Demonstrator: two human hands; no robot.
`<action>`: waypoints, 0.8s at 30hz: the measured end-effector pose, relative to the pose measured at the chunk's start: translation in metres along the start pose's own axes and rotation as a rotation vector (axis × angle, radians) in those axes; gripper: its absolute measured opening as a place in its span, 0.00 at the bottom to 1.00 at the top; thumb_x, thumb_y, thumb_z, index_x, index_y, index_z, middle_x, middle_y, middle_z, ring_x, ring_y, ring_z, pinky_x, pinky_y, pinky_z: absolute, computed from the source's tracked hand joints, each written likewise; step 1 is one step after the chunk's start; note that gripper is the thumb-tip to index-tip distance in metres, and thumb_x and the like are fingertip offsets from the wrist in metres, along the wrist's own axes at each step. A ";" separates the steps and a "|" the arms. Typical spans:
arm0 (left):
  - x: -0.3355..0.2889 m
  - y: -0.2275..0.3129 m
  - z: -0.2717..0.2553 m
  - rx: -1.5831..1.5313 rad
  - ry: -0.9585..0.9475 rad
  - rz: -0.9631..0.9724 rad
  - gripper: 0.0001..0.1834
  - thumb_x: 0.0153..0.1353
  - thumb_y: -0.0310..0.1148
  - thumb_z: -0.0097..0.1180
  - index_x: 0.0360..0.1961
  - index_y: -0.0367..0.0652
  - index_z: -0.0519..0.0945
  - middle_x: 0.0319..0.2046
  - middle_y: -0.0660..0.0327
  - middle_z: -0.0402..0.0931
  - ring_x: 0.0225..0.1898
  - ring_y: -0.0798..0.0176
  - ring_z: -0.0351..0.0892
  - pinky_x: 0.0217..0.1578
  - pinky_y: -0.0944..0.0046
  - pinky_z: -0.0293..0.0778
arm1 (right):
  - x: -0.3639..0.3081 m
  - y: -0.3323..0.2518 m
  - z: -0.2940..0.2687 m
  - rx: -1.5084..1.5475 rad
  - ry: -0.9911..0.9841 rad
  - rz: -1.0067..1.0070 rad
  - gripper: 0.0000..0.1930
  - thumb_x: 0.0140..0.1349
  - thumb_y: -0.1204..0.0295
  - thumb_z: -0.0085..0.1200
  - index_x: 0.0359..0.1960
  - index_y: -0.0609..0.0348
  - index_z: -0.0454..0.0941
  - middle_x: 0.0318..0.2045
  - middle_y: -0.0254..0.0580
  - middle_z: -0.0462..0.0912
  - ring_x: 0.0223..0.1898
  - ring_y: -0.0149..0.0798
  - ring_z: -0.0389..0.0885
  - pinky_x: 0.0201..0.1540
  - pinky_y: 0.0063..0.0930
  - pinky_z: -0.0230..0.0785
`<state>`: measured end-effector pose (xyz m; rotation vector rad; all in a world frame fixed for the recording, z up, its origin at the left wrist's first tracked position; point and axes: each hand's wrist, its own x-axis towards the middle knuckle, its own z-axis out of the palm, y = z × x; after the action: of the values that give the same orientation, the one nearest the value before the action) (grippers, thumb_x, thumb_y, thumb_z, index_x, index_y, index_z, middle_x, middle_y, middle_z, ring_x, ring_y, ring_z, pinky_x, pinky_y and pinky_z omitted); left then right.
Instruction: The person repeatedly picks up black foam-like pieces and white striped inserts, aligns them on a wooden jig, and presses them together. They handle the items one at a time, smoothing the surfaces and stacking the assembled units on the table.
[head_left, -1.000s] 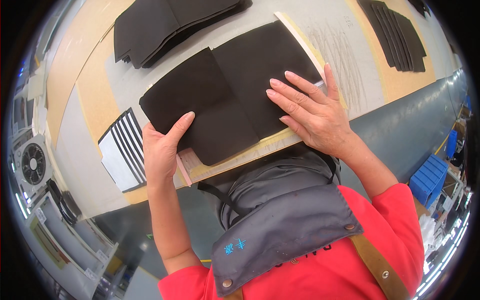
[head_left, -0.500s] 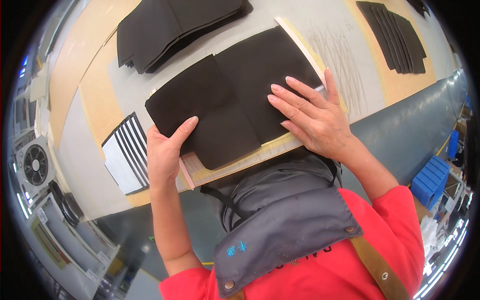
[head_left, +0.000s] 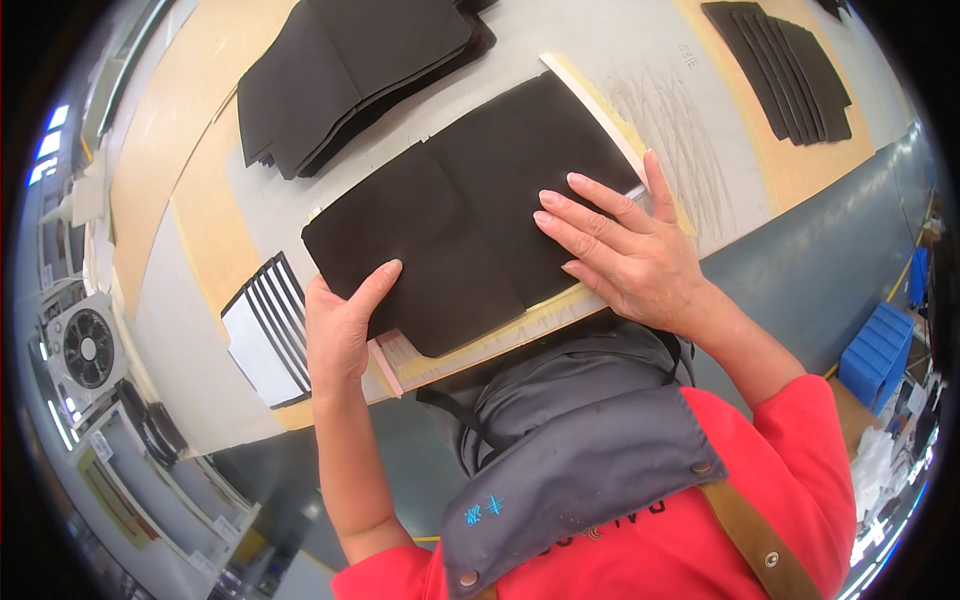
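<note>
A black sheet panel (head_left: 470,210) with a crease across its middle lies at the table's near edge, between a white strip (head_left: 598,115) on the right and a pinkish strip (head_left: 386,368) on the left. My left hand (head_left: 340,325) grips the panel's left edge, thumb on top; its other fingers are mostly hidden beneath. On the panel's right part, my right hand (head_left: 635,245) rests palm down with fingers spread and stretched out.
Beyond the panel is a thick stack of black panels (head_left: 350,80). Fanned white pieces with black edges (head_left: 265,335) lie left, and fanned black pieces (head_left: 785,75) far right. A fan (head_left: 88,348) stands left of the table; a blue crate (head_left: 875,355) is at right.
The whole view has shifted slightly. Both hands keep nearly the same places on the black panel, and the panel stays between the strips.
</note>
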<state>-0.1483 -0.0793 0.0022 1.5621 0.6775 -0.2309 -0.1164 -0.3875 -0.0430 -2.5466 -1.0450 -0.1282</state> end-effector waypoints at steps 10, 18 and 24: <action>0.003 0.001 -0.002 0.049 0.014 -0.010 0.21 0.58 0.29 0.72 0.50 0.30 0.82 0.42 0.55 0.85 0.41 0.64 0.84 0.47 0.65 0.79 | 0.000 -0.001 0.001 0.000 -0.008 0.007 0.27 0.63 0.59 0.65 0.64 0.41 0.78 0.67 0.22 0.76 0.71 0.32 0.69 0.80 0.67 0.27; 0.003 0.000 0.000 0.048 0.010 0.012 0.20 0.58 0.29 0.71 0.50 0.30 0.81 0.42 0.55 0.85 0.41 0.64 0.85 0.47 0.65 0.79 | -0.001 -0.001 0.000 0.004 -0.001 0.005 0.26 0.62 0.61 0.66 0.64 0.42 0.79 0.66 0.22 0.77 0.71 0.32 0.69 0.80 0.65 0.27; 0.005 0.000 -0.002 0.089 -0.002 0.012 0.20 0.59 0.29 0.71 0.49 0.30 0.82 0.42 0.55 0.85 0.41 0.64 0.85 0.46 0.65 0.79 | 0.000 0.000 0.002 -0.001 0.006 0.003 0.27 0.62 0.61 0.66 0.64 0.42 0.79 0.67 0.21 0.76 0.71 0.32 0.68 0.80 0.64 0.28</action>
<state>-0.1445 -0.0755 0.0000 1.6501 0.6637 -0.2569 -0.1163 -0.3866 -0.0448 -2.5471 -1.0389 -0.1359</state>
